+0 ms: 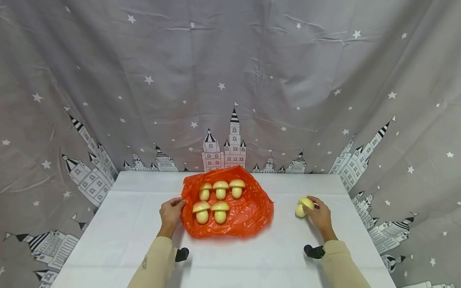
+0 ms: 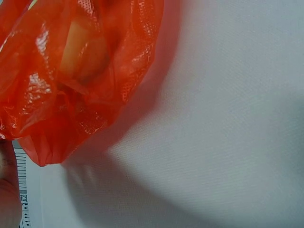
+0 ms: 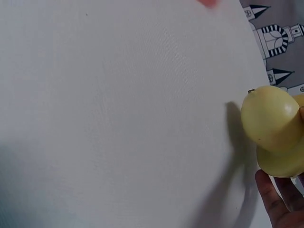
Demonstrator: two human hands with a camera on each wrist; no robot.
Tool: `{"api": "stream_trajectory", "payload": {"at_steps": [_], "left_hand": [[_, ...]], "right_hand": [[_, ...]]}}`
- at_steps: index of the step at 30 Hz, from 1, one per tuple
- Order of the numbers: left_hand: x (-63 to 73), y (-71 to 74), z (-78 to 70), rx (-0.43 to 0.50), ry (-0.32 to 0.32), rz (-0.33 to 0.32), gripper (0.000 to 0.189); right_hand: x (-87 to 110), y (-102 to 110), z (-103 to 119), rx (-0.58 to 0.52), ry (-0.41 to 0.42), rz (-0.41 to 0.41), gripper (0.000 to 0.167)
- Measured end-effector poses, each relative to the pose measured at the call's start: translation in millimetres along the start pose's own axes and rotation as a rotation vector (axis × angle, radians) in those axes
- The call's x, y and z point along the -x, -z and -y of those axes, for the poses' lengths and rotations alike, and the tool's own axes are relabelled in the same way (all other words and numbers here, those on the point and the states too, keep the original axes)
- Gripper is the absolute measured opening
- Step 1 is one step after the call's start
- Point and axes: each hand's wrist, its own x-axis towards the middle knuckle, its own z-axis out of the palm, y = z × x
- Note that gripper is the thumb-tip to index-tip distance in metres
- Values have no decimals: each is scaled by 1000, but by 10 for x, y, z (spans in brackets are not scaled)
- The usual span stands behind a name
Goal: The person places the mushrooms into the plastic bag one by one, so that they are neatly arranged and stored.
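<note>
An orange-red plastic bag (image 1: 248, 218) lies spread with its mouth open, and several yellow toy mushrooms (image 1: 221, 190) rest inside in two rows. At the bag's left rim my left hand (image 1: 171, 214) pinches the film between thumb and fingers. In the left wrist view the crumpled bag (image 2: 90, 90) fills the upper left, with a mushroom faintly visible through it. Off to the right, my right hand (image 1: 319, 214) grips another yellow mushroom (image 1: 300, 209) over the table. The right wrist view shows this mushroom (image 3: 270, 116) with its rounded stem turned toward the camera and fingertips at its cap.
White cloth covers the table (image 1: 281, 256), and a stretch of it separates the bag from my right hand. Behind and beside it hangs a grey curtain (image 1: 223, 60) printed with stars and castles. A black camera mount (image 1: 314, 251) juts from the right wrist.
</note>
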Motion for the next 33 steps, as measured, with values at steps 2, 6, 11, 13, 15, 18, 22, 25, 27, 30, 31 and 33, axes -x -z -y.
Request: {"api": "stream_trajectory", "payload": {"at_steps": [2,6,11,13,15,18,22,25,27,30,31,33], "left_hand": [[3,5,-1,3,-3,7,33],[11,8,-7,6,0,11,34],[-10,11,-1,1,-2,4,32],[-17,11,2,2,-5,5,33],[-20,8,3,4,-8,4,33],[-2,7,-10,5,-9,11,34],[9,0,-28,-4,-17,6,34],[10,-4,-36,-12,-22,3,33],[7,-5,-35,-19,-26,3,34],[5,-5,-25,-31,-31,-5,34],[3,-5,-19,-35,-35,-10,34],[-3,-6,-6,-44,-44,-20,34]], "right_hand": [[12,-12,32,-4,21,8,47],[26,-47,99,-12,48,30,47],[37,-134,223,-24,60,45,47],[38,-179,277,-32,61,48,48],[45,-219,332,-36,66,52,48],[54,-262,400,-41,69,64,48],[70,-295,490,-61,75,86,48],[74,-322,554,-72,79,98,48],[76,-342,598,-81,82,100,48],[75,-372,660,-95,91,105,47],[72,-383,681,-103,96,108,46],[63,-409,722,-123,105,110,46]]}}
